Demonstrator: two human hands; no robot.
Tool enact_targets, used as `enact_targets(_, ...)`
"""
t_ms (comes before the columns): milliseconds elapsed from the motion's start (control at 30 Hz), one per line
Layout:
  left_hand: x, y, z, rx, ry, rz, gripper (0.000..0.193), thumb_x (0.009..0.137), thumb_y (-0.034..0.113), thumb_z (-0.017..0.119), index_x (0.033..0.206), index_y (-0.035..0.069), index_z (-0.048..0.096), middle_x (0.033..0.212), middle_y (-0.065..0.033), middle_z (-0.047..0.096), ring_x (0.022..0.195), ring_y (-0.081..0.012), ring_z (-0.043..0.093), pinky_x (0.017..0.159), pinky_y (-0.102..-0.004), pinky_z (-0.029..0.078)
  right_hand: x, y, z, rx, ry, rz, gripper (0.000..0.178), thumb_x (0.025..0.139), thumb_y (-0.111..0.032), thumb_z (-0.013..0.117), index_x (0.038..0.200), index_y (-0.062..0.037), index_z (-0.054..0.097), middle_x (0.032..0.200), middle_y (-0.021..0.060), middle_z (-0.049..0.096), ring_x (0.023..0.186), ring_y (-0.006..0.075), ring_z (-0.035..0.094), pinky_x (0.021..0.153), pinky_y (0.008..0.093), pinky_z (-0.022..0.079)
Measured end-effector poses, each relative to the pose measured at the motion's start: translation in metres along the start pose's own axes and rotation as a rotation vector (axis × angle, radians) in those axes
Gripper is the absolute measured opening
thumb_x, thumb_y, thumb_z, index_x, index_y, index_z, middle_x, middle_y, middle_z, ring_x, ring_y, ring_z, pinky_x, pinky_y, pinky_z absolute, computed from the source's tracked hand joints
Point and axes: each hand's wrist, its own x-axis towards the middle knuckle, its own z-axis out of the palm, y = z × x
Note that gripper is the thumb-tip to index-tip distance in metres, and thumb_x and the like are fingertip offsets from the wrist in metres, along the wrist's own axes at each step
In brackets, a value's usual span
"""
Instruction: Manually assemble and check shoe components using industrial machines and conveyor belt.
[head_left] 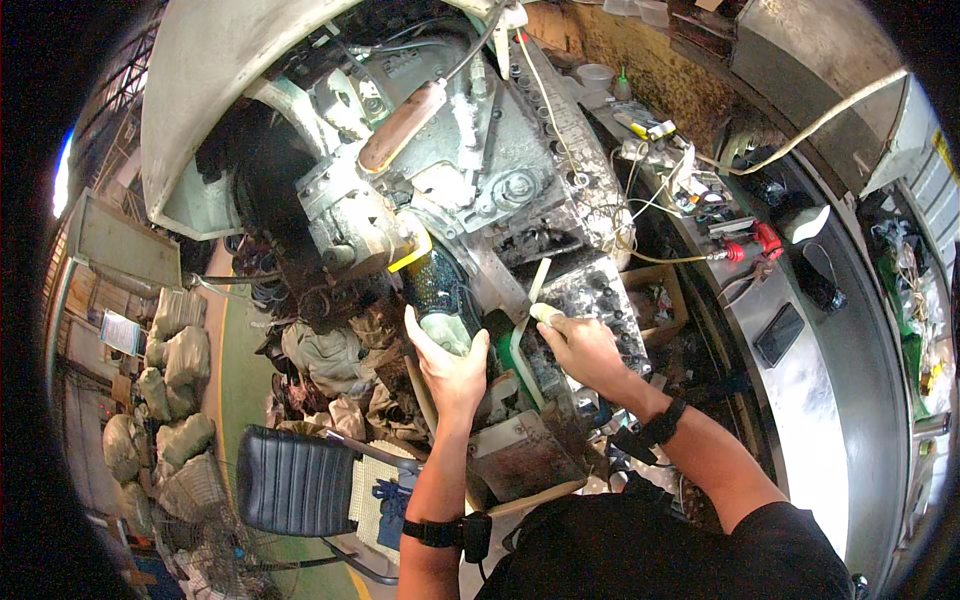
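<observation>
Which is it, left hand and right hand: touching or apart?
Apart. The head view shows a green part in the gap between the left hand and right hand.

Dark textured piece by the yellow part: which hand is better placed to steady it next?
Left, likely: the left hand spans the pale near end of the dark textured piece, thumb and finger either side. The right hand is farther right, near a pale bent bar.
</observation>
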Motion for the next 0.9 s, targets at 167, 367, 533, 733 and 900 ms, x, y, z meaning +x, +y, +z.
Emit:
enact_targets(167,0.0,0.007,-0.003,-0.107,-0.064,-0.075,0.101,0.074,0.01,0.08,0.151,0.001,0.017,0.141,-0.0329,0.042,0.128,-0.0438,0.045,0.11,-0.0453,0.033,0.001,-0.002,-0.003,-0.018,-0.04,0.035,0.027,0.096,-0.028,0.057,0.097,-0.0041,0.069,0.078,0.0198,0.068,0.071,0.0401,0.066,0.067,0.0486,0.052)
enact_targets(367,0.0,0.009,-0.002,-0.102,-0.06,-0.069,0.101,0.074,0.009,0.08,0.152,0.001,0.017,0.142,-0.0322,0.041,0.129,-0.0432,0.044,0.111,-0.0447,0.033,0.0,0.003,0.0,-0.036,-0.059,0.048,0.028,0.097,-0.029,0.055,0.097,-0.0041,0.067,0.08,0.0212,0.068,0.073,0.0421,0.066,0.069,0.0517,0.053)
enact_targets(533,0.0,0.006,-0.002,-0.108,-0.062,-0.057,0.102,0.073,0.008,0.08,0.152,0.0,0.016,0.142,-0.0322,0.04,0.13,-0.0437,0.044,0.111,-0.045,0.033,-0.001,0.0,-0.001,-0.04,-0.039,0.028,0.027,0.097,-0.028,0.055,0.097,-0.0036,0.067,0.076,0.0217,0.068,0.071,0.0422,0.066,0.067,0.0519,0.052)
enact_targets(733,-0.002,0.003,-0.003,-0.045,-0.015,0.007,0.104,0.072,0.012,0.083,0.152,0.002,0.018,0.137,-0.0285,0.047,0.125,-0.0382,0.049,0.109,-0.0431,0.036,-0.001,-0.001,-0.001,-0.058,-0.029,0.009,0.025,0.096,-0.026,0.056,0.097,-0.0026,0.067,0.075,0.022,0.067,0.069,0.0417,0.066,0.066,0.0505,0.053)
enact_targets(900,0.002,-0.017,-0.022,-0.37,-0.239,-0.093,0.09,0.081,0.008,0.077,0.151,-0.001,0.021,0.142,-0.0252,0.045,0.127,-0.0353,0.049,0.108,-0.0398,0.039,0.0,0.01,0.01,-0.084,0.013,-0.036,0.024,0.096,-0.025,0.057,0.094,-0.0032,0.067,0.073,0.0212,0.067,0.067,0.0409,0.066,0.065,0.0513,0.052)
